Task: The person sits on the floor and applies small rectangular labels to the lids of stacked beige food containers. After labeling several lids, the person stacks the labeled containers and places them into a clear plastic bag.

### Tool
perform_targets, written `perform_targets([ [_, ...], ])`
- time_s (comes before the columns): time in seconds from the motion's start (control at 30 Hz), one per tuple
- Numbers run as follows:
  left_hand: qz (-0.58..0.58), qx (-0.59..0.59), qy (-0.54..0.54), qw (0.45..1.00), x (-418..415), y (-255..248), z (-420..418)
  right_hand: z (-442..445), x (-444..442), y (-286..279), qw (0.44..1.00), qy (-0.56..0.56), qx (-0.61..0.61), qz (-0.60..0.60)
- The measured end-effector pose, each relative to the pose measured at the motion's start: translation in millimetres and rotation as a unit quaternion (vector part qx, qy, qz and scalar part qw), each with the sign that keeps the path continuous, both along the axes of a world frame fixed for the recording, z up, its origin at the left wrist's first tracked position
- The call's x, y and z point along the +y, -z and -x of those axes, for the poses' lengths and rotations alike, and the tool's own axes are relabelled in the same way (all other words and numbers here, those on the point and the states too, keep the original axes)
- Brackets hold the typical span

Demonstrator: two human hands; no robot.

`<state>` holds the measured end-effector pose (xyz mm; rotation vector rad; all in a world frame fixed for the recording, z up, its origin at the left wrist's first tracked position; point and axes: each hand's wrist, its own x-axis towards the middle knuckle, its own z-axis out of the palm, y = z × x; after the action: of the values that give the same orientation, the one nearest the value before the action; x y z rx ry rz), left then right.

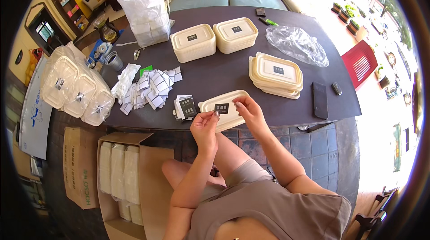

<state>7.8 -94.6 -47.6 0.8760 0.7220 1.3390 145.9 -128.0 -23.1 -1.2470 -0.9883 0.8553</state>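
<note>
A cream rectangular container lid (235,119) lies before me at the table's front edge. My left hand (207,125) pinches a small black label (221,108) by its lower left corner over the lid. My right hand (249,110) is over the lid's right side with thumb and fingertips close together; whether it holds anything is unclear. Left of the lid sits a small stack of black label sheets (188,108), beside a heap of white backing papers (156,87). A stack of labelled lids (278,68) stands to the right, and two taller stacks (193,40) (236,31) stand farther back.
Bagged lids (80,97) crowd the left edge near a grey cup (114,60) and a white plastic bag (147,15). At right are a crumpled clear bag (297,45), a phone (320,100) and a key fob (336,88). An opened carton (156,173) stands below the table.
</note>
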Motion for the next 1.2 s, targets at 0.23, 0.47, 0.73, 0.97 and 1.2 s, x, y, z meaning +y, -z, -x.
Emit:
perform_targets([
  [0.23, 0.056, 0.010, -0.006, 0.998, -9, 6, -3, -3, 7, 3, 0.981, 0.093, -0.166, 0.031],
  [0.47, -0.359, 0.505, -0.068, 0.782, -15, 29, 15, -49, 36, 25, 0.965, -0.012, -0.111, 0.235],
  [0.73, -0.370, 0.525, -0.064, 0.764, -16, 36, 15, -33, 45, 35, 0.930, -0.035, -0.270, 0.248],
  [0.97, -0.366, 0.525, -0.065, 0.766, -16, 35, 14, -32, 46, 34, 0.919, -0.039, -0.310, 0.240],
  [1.2, -0.375, 0.539, -0.061, 0.752, -14, 35, 15, -31, 46, 39, 0.913, -0.025, -0.341, 0.223],
])
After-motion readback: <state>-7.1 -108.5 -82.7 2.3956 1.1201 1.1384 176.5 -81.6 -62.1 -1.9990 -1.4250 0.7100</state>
